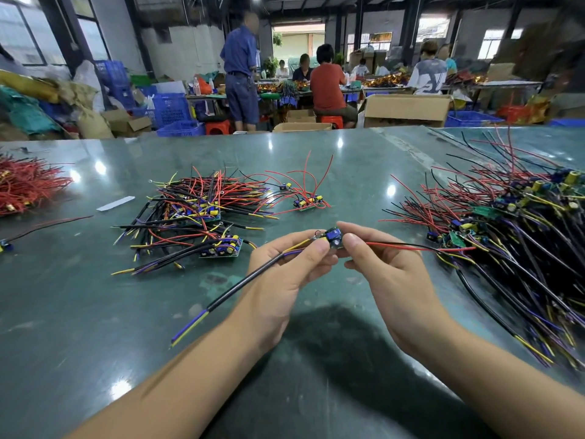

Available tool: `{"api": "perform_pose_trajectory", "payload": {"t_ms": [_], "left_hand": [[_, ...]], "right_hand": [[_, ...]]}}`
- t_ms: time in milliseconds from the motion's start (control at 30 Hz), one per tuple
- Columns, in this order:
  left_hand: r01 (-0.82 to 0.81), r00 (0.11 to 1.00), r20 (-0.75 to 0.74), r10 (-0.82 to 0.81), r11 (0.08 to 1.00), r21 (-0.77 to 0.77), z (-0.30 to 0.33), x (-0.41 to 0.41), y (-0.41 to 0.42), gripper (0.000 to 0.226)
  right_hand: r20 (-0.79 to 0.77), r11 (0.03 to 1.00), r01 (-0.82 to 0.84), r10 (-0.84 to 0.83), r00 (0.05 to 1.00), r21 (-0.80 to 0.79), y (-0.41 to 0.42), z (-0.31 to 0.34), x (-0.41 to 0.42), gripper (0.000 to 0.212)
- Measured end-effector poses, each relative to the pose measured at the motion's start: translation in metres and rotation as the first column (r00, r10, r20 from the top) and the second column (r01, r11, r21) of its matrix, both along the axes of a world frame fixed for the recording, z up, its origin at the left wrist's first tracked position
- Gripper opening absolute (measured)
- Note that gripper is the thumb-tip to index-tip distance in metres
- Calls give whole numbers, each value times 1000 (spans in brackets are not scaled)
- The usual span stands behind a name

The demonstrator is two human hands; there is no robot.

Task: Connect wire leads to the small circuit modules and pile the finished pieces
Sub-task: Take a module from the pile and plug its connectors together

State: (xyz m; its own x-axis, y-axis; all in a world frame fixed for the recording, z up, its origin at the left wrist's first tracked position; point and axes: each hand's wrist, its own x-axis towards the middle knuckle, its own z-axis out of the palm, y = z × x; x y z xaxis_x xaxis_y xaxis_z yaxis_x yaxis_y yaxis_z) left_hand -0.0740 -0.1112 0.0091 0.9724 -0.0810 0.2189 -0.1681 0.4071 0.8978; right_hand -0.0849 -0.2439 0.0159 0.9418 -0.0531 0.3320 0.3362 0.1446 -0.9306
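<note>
Both hands meet over the middle of the green table, working on one small circuit module. The left hand pinches the module's near edge between thumb and forefinger, its other fingers curled round a black sheathed cable that runs away toward seven o'clock and ends in bare blue and yellow cores. The right hand pinches the module's other side, and a red lead and a black one trail from it toward three o'clock into the big heap on the right. Whether the cable's yellow and purple cores are already seated in the board I cannot tell; the fingertips cover the joint.

As for progress, a fair share looks done and a good deal remains. At eleven o'clock from the hands lies a pile of modules with cables attached, which I take for the finished pieces. Just past twelve o'clock sit a few modules carrying only red and black wires, apparently waiting. The heap at three o'clock is much the larger, a tangle of boards and leads, though from this angle it is hard to say which of them have cables. A bundle of red wires lies at the far left edge, at ten o'clock.
</note>
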Motion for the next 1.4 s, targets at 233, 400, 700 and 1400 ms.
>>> {"api": "perform_pose_trajectory", "payload": {"t_ms": [233, 400, 700, 1400], "left_hand": [[52, 990, -123, -69, 988, -142, 4, 1, 3, 24], [97, 976, -175, -128, 979, -177, 6, -1, 3, 19], [18, 981, -187, -52, 984, -178, 8, 1, 4, 16], [-13, 964, -267, -18, 993, -114, 8, 6, 13, 13]], "right_hand": [[-26, 996, -82, 83, 996, 17, 2, -4, 2, 28], [-43, 986, -115, 121, 992, 121, 1, -5, 3, 29], [-77, 969, 62, -45, 996, 238, -8, 0, 12, 32], [155, 996, 74, -66, 986, -51, -23, 0, 20, 18]]}}
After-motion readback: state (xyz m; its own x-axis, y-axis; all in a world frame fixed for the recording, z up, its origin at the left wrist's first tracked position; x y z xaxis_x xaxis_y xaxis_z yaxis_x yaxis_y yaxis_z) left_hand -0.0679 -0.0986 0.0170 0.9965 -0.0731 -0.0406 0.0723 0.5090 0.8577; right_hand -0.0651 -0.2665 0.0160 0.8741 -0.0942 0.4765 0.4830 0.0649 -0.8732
